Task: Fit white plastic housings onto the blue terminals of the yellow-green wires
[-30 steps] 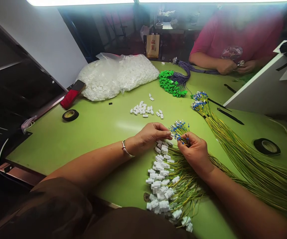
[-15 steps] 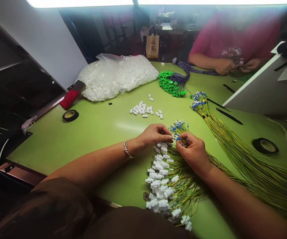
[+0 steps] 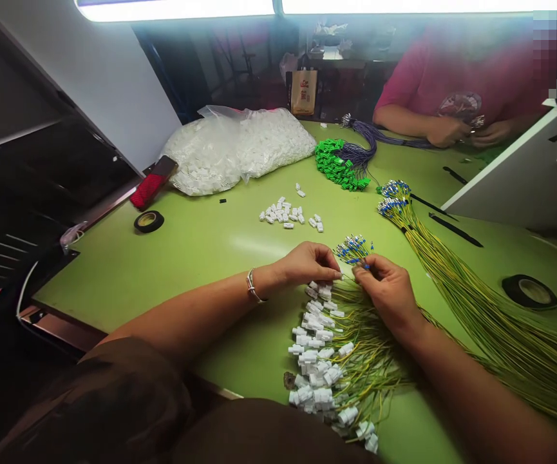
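My left hand [image 3: 310, 264] is closed in a pinch, with a small white connector [image 3: 340, 276] showing at its fingertips. Just to the right, my right hand [image 3: 390, 287] is closed on a thin yellow-green wire; a blue-collared end shows by its thumb. A short stretch of wire seems to run between the two hands. Behind the fingertips a cluster of blue and silver wire terminals [image 3: 353, 248] sticks up. Below my hands lies a fanned bundle of yellow-green wires with white connectors [image 3: 314, 351] on their ends.
Loose white connectors [image 3: 283, 212] lie ahead, before clear bags of white parts [image 3: 239, 151]. Black tape rolls [image 3: 149, 222] lie left and right. Another tied wire bundle [image 3: 433, 258] runs along the right. Green connectors [image 3: 339, 166] lie near a co-worker's hands [image 3: 452, 131] across the table.
The view has shifted slightly, so everything sits a little further right. My right hand's fingertips have drawn back from among the blue terminals, and a wire now shows between the hands.
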The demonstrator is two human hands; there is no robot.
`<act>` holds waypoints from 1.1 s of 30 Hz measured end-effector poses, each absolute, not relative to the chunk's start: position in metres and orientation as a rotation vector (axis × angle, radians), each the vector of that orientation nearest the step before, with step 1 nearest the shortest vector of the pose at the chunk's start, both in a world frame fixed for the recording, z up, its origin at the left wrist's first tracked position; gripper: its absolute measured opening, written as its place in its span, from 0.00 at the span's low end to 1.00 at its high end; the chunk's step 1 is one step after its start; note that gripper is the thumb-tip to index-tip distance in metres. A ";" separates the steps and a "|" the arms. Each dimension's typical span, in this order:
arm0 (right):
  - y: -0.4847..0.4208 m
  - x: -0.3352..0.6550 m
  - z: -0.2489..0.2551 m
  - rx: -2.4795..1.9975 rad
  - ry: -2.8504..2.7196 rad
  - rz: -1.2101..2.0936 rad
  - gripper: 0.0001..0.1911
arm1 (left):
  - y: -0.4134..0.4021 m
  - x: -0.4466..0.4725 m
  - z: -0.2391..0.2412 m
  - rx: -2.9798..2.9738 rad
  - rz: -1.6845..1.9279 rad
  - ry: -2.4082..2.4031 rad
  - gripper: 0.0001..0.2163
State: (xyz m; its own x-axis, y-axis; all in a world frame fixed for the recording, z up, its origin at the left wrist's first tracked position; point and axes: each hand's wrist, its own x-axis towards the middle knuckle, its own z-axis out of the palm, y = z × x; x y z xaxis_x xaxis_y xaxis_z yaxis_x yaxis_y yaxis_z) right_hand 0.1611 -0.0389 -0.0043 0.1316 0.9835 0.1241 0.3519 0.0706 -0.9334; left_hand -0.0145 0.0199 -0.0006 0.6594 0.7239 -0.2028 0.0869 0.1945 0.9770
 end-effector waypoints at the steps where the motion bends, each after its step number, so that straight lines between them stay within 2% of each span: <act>1: -0.038 0.163 -0.004 -1.444 -1.313 0.872 0.10 | 0.019 -0.017 0.002 1.411 0.423 0.746 0.11; 4: -0.035 0.168 -0.007 -1.406 -1.156 1.021 0.11 | 0.019 -0.023 0.014 1.654 0.112 0.599 0.09; 6: -0.035 0.169 -0.010 -1.401 -1.158 1.084 0.12 | 0.024 -0.028 0.022 1.773 0.036 0.550 0.09; 8: -0.036 0.168 -0.012 -1.408 -1.174 1.087 0.11 | 0.037 -0.036 0.027 1.921 0.190 0.706 0.08; 12: -0.037 0.163 -0.010 -1.368 -1.122 1.089 0.11 | 0.074 -0.055 0.017 2.302 0.743 1.406 0.08; 16: -0.038 0.160 -0.009 -1.340 -1.122 1.057 0.13 | 0.092 -0.065 -0.003 2.565 0.553 1.481 0.11; 19: -0.039 0.160 -0.009 -1.359 -1.210 1.011 0.10 | 0.090 -0.064 -0.006 2.580 0.510 1.538 0.12; 22: -0.040 0.160 -0.008 -1.390 -1.269 0.944 0.11 | 0.084 -0.058 -0.001 2.448 0.629 1.559 0.13; 27: -0.040 0.159 -0.005 -1.417 -1.291 0.876 0.09 | 0.066 -0.043 0.009 1.573 0.621 1.187 0.06; 33: -0.043 0.158 -0.005 -1.444 -1.351 0.779 0.08 | 0.038 -0.026 0.004 1.014 0.535 0.844 0.14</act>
